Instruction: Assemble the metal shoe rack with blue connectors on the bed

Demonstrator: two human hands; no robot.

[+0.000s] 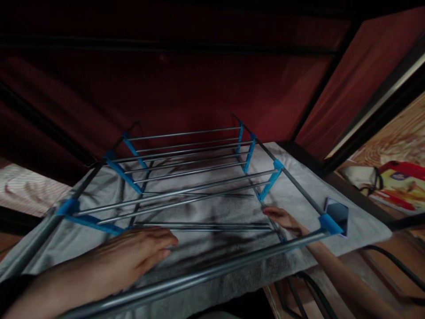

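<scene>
A rack of grey metal tubes (pixel 179 194) with blue plastic connectors (pixel 271 180) lies in front of me on a table covered with grey cloth (pixel 212 217). My left hand (pixel 146 246) is inside the frame near its lower left side, fingers curled and pressed together; whatever they close on is hidden beneath the hand. On the right, my right hand (pixel 282 219) reaches under the upper side tube and has its fingers round the lower right side tube (pixel 275 228). A thick front tube (pixel 212 272) crosses the view nearest me, with a blue corner connector (pixel 330 224) at its right end.
A phone-like flat dark object (pixel 338 215) lies on the cloth beside the right corner. Dark red panels (pixel 206 88) with black bars stand behind the table. To the right are a red and yellow package (pixel 400 184) and black curved chair-like tubes (pixel 315 292).
</scene>
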